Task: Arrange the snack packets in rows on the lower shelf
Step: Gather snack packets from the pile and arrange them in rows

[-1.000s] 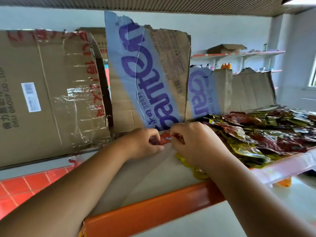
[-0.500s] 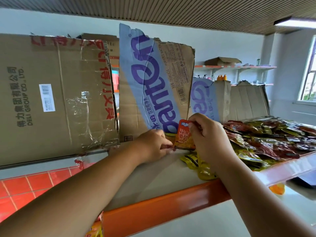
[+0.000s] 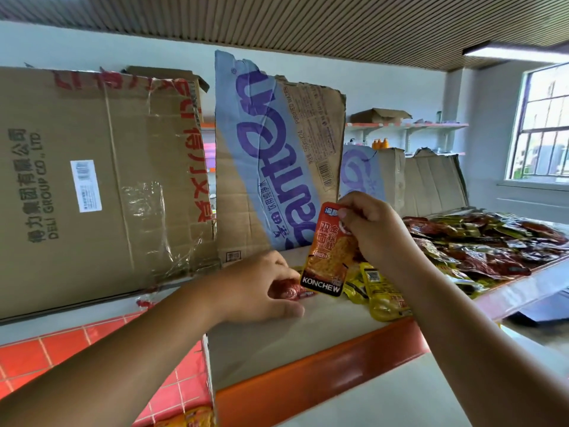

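My right hand point(image 3: 372, 229) pinches the orange packet point(image 3: 328, 257) by its top edge, thumb and curled fingers clamped on the seal, so it hangs upright with its printed face toward me, its bottom edge close above the shelf point(image 3: 308, 383). My left hand point(image 3: 261, 291) is down on the cardboard point(image 3: 277, 340) that lines the shelf, fingers curled round a small red packet point(image 3: 291, 292) and holding it in place just beside the orange one's lower corner. A few yellow packets point(image 3: 381, 291) lie loose just to the right, and the big unsorted heap point(image 3: 480, 241) is spread farther along.

I judge this to be the start of a row — one packet pinned as the anchor, the next one lifted and about to be placed. No tidy line shows yet, so most of the job remains. The next move calls for lowering the orange packet flat beside the red one, edges squared and face up, then letting go without dragging it — the film looks slippery, and the left hand must keep the red one from sliding.
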The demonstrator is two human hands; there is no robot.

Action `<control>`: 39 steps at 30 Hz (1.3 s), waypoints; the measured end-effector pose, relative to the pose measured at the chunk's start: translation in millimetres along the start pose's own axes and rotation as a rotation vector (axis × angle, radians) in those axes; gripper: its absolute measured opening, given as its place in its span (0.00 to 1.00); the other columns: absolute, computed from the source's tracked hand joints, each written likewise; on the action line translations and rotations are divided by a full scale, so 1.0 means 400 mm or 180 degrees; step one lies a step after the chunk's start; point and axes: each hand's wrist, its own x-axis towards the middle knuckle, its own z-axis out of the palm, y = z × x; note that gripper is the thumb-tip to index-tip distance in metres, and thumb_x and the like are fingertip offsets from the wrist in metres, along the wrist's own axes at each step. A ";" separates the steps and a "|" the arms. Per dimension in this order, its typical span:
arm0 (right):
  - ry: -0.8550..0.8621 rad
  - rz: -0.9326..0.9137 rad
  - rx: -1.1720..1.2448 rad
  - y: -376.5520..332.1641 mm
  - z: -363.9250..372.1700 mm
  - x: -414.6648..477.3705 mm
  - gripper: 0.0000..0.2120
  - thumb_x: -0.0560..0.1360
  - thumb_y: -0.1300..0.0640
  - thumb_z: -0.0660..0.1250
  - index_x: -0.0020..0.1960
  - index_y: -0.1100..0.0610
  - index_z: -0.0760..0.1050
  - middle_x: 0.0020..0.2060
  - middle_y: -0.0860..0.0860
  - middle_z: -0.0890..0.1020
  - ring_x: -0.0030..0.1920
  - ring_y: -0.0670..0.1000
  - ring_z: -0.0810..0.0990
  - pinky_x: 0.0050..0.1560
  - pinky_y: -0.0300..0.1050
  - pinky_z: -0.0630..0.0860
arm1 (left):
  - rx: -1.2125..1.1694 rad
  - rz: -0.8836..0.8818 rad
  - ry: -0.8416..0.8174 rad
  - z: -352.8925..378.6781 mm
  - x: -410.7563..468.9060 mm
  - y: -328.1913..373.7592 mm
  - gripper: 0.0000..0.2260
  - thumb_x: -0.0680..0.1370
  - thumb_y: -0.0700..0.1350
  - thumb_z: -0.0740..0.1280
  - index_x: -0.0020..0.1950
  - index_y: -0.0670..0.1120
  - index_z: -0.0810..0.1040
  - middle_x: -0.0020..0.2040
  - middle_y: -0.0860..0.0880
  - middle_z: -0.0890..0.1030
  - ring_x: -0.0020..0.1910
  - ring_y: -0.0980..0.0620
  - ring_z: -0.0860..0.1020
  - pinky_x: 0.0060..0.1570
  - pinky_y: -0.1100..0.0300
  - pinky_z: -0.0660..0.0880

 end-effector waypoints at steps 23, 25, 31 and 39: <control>-0.2062 0.0388 -0.3123 -0.104 0.140 -0.049 0.14 0.77 0.39 0.67 0.48 0.49 0.72 0.46 0.47 0.75 0.43 0.49 0.73 0.46 0.44 0.72 | 0.0296 -0.1080 0.0439 -0.036 -0.117 0.022 0.23 0.75 0.71 0.67 0.59 0.55 0.78 0.53 0.53 0.82 0.51 0.52 0.80 0.50 0.57 0.77; -0.2308 0.0344 -0.3425 -0.128 0.146 -0.065 0.14 0.78 0.40 0.65 0.49 0.50 0.70 0.42 0.47 0.73 0.37 0.46 0.70 0.37 0.41 0.66 | 0.0543 -0.1098 0.0222 -0.037 -0.125 0.052 0.28 0.70 0.76 0.67 0.55 0.55 0.77 0.50 0.54 0.81 0.50 0.52 0.79 0.48 0.56 0.77; -0.2256 0.0336 -0.3084 -0.136 0.145 -0.082 0.18 0.77 0.43 0.68 0.61 0.51 0.75 0.46 0.46 0.74 0.45 0.49 0.74 0.43 0.42 0.69 | 0.0122 -0.1152 0.0148 -0.056 -0.149 0.064 0.21 0.70 0.66 0.73 0.60 0.60 0.78 0.57 0.58 0.80 0.53 0.55 0.77 0.47 0.61 0.73; -0.2229 0.0117 -0.3008 -0.115 0.117 -0.078 0.15 0.75 0.44 0.71 0.58 0.48 0.74 0.50 0.46 0.77 0.48 0.48 0.76 0.40 0.40 0.68 | -0.0077 -0.1463 0.0134 -0.062 -0.189 0.062 0.15 0.68 0.63 0.74 0.49 0.56 0.84 0.41 0.55 0.84 0.42 0.55 0.81 0.45 0.53 0.81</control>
